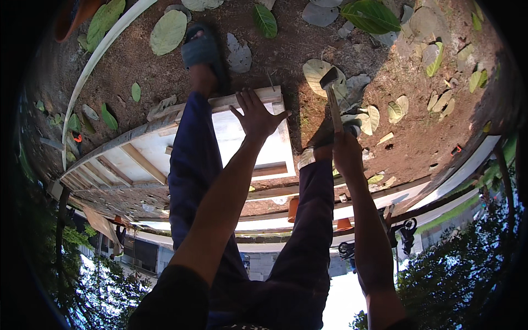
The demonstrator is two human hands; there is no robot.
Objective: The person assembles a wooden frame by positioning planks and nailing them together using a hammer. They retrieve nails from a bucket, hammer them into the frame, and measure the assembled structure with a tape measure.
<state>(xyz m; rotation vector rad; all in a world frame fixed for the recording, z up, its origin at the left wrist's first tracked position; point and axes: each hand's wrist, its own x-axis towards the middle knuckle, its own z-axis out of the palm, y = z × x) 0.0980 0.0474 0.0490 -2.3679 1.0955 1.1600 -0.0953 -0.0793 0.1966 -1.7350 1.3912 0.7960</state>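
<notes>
Leaf-strewn soil lies under the wooden-framed panel beneath the open, spread left hand, while the right hand grips a hammer, apparently for nailing, which calls for aligning with the nail just beyond the left hand.

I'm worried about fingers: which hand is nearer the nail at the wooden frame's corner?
Left. The left hand is spread over the wooden frame, fingers just left of the nail; the right hand, gripping the hammer, is farther off to the right.
</notes>
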